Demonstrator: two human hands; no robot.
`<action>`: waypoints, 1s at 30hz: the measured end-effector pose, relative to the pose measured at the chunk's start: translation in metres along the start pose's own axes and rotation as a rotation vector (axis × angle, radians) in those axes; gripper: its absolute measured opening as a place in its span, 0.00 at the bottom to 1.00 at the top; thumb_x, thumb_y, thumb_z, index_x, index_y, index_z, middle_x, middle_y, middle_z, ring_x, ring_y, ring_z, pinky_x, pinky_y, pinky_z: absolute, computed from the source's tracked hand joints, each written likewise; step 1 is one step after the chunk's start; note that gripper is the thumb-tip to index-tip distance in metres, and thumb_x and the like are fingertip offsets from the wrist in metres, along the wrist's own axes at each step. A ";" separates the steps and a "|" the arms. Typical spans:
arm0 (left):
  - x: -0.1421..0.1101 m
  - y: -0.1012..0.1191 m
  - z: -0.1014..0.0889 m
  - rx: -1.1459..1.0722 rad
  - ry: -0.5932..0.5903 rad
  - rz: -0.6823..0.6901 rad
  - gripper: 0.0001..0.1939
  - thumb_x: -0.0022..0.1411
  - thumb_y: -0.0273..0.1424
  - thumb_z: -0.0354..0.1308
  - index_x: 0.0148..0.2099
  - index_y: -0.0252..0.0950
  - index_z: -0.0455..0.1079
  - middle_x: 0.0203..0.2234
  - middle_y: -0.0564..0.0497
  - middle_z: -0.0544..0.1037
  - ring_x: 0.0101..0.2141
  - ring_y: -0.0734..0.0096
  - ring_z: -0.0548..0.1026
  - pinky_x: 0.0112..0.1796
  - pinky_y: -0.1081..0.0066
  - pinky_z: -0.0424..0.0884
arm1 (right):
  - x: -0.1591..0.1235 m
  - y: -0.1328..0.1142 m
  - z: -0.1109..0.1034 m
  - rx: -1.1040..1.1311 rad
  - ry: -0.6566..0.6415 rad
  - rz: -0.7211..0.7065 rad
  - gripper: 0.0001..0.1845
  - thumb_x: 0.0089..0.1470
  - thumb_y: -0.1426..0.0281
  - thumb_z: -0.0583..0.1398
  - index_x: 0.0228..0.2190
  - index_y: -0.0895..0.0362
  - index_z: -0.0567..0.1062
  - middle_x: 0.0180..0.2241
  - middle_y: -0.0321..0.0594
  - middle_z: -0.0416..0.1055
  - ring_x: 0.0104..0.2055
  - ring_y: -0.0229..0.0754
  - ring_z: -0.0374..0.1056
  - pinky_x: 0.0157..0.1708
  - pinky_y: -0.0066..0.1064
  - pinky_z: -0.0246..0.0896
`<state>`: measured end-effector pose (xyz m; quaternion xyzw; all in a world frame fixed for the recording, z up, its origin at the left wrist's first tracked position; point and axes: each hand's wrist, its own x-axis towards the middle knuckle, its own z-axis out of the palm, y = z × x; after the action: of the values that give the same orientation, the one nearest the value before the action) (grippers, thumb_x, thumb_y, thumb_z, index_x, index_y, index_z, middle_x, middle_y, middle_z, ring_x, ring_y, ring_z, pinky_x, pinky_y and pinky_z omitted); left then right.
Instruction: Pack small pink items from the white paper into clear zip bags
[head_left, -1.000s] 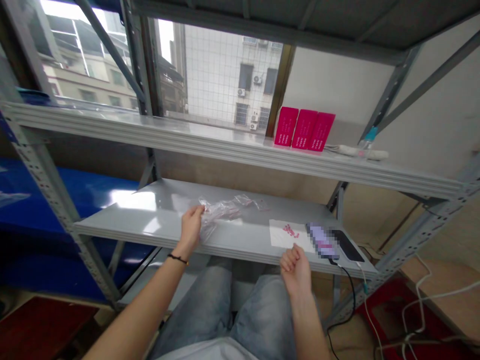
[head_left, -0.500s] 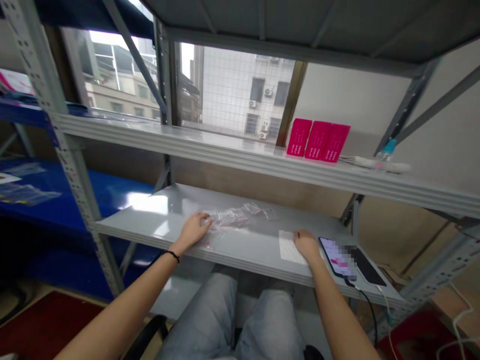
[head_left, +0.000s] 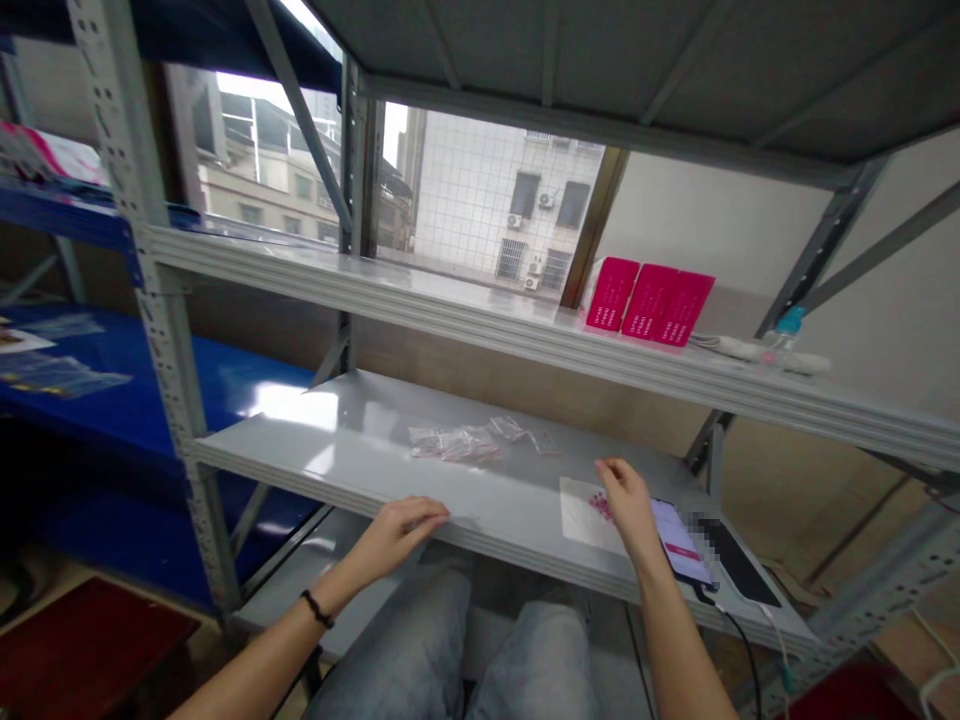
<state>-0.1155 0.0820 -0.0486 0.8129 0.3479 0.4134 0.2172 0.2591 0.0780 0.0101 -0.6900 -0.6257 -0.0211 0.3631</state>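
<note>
Near the front edge of the grey shelf, my left hand [head_left: 409, 527] is closed in a pinch. A faint, clear plastic bag [head_left: 466, 520] shows at its fingertips. My right hand [head_left: 628, 500] is raised over a white sheet [head_left: 581, 525], thumb and fingers pinched together; whatever they hold is too small to make out. Several small dark-pink pieces [head_left: 600, 505] lie on that sheet, partly hidden behind the hand. Farther back, a loose pile of clear plastic bags [head_left: 457, 442] rests on the shelf between my hands.
A lit phone [head_left: 681, 540] and a dark flat device [head_left: 739, 560] with cables lie right of the sheet. Pink boxes [head_left: 649, 302] and a blue-capped bottle [head_left: 784, 335] stand on the upper shelf [head_left: 480, 310]. A metal upright [head_left: 169, 350] rises at left.
My left hand has come away from the bag pile toward the shelf's front edge. My right hand has lifted off the sheet, and the pink pieces now show. The view has shifted slightly.
</note>
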 end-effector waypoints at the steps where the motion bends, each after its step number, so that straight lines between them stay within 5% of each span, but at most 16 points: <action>1: -0.003 0.011 0.006 -0.111 0.036 -0.083 0.13 0.67 0.38 0.56 0.40 0.40 0.80 0.36 0.48 0.84 0.39 0.63 0.80 0.43 0.68 0.72 | -0.017 -0.014 -0.002 0.234 -0.083 -0.084 0.21 0.63 0.59 0.52 0.44 0.58 0.77 0.40 0.46 0.77 0.41 0.46 0.72 0.41 0.32 0.65; 3: -0.014 0.033 0.022 -0.311 0.065 -0.230 0.13 0.64 0.40 0.59 0.36 0.38 0.80 0.32 0.47 0.83 0.35 0.63 0.78 0.37 0.70 0.72 | -0.061 -0.041 0.002 0.602 -0.340 -0.238 0.23 0.56 0.59 0.62 0.53 0.52 0.75 0.51 0.44 0.74 0.52 0.49 0.68 0.49 0.35 0.63; 5: -0.028 0.046 0.039 -0.457 0.042 -0.338 0.15 0.61 0.43 0.61 0.33 0.36 0.79 0.28 0.48 0.81 0.30 0.65 0.76 0.31 0.71 0.68 | -0.109 -0.059 0.017 0.720 -0.485 -0.258 0.21 0.55 0.59 0.65 0.51 0.49 0.77 0.51 0.43 0.73 0.54 0.49 0.66 0.52 0.36 0.60; 6: -0.035 0.049 0.048 -0.509 0.025 -0.385 0.16 0.60 0.44 0.61 0.32 0.36 0.78 0.26 0.49 0.80 0.28 0.67 0.74 0.30 0.72 0.67 | -0.131 -0.064 0.028 0.745 -0.506 -0.222 0.14 0.58 0.59 0.62 0.43 0.51 0.80 0.45 0.42 0.74 0.48 0.47 0.67 0.48 0.35 0.61; 8: -0.051 0.048 0.064 -0.578 -0.003 -0.469 0.18 0.59 0.46 0.62 0.30 0.35 0.76 0.22 0.51 0.77 0.25 0.70 0.70 0.28 0.72 0.64 | -0.167 -0.064 0.054 0.769 -0.527 -0.104 0.18 0.62 0.56 0.57 0.30 0.54 0.79 0.32 0.40 0.72 0.37 0.44 0.67 0.39 0.32 0.60; 11: -0.067 0.038 0.081 -0.609 -0.029 -0.568 0.22 0.57 0.50 0.61 0.27 0.35 0.72 0.19 0.56 0.69 0.23 0.72 0.66 0.27 0.72 0.60 | -0.201 -0.053 0.088 0.889 -0.538 0.088 0.24 0.57 0.48 0.60 0.26 0.56 0.78 0.27 0.38 0.69 0.32 0.42 0.65 0.33 0.30 0.58; 14: -0.074 0.027 0.088 -0.594 -0.075 -0.597 0.26 0.56 0.55 0.61 0.26 0.35 0.67 0.17 0.59 0.63 0.21 0.74 0.62 0.25 0.73 0.56 | -0.213 -0.048 0.108 1.036 -0.544 0.204 0.28 0.52 0.42 0.60 0.31 0.56 0.79 0.27 0.38 0.70 0.30 0.43 0.65 0.31 0.30 0.57; 17: -0.077 0.020 0.092 -0.546 -0.129 -0.572 0.27 0.56 0.56 0.59 0.26 0.35 0.67 0.18 0.59 0.62 0.22 0.74 0.61 0.25 0.73 0.55 | -0.216 -0.048 0.116 1.012 -0.470 0.176 0.30 0.53 0.41 0.59 0.27 0.56 0.79 0.27 0.40 0.71 0.31 0.43 0.65 0.31 0.31 0.58; 21: -0.080 0.011 0.098 -0.490 -0.157 -0.551 0.28 0.57 0.57 0.58 0.26 0.36 0.68 0.17 0.58 0.64 0.21 0.73 0.63 0.25 0.72 0.57 | -0.217 -0.040 0.131 1.017 -0.413 0.235 0.32 0.42 0.38 0.64 0.27 0.56 0.79 0.25 0.40 0.71 0.28 0.43 0.65 0.30 0.32 0.59; 24: -0.082 0.006 0.101 -0.408 -0.030 -0.557 0.28 0.54 0.59 0.59 0.36 0.37 0.74 0.26 0.51 0.75 0.27 0.65 0.72 0.27 0.70 0.66 | -0.218 -0.031 0.147 1.067 -0.439 0.300 0.35 0.38 0.34 0.63 0.23 0.56 0.76 0.19 0.37 0.67 0.22 0.40 0.62 0.25 0.30 0.57; 27: -0.084 0.008 0.100 -0.232 0.155 -0.466 0.29 0.53 0.56 0.60 0.48 0.42 0.76 0.44 0.42 0.79 0.44 0.53 0.76 0.40 0.63 0.73 | -0.217 -0.025 0.157 1.064 -0.429 0.328 0.37 0.38 0.32 0.61 0.20 0.55 0.74 0.17 0.36 0.65 0.19 0.38 0.60 0.22 0.30 0.56; 30: -0.085 0.015 0.102 -0.170 0.049 -0.363 0.22 0.60 0.52 0.57 0.40 0.42 0.80 0.39 0.42 0.81 0.43 0.54 0.77 0.44 0.62 0.72 | -0.215 -0.023 0.162 1.063 -0.398 0.337 0.37 0.38 0.32 0.60 0.19 0.55 0.74 0.16 0.35 0.64 0.17 0.37 0.59 0.21 0.30 0.56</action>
<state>-0.0614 0.0020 -0.1414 0.7052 0.4580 0.4149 0.3475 0.1235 -0.0201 -0.2019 -0.4943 -0.4882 0.4829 0.5330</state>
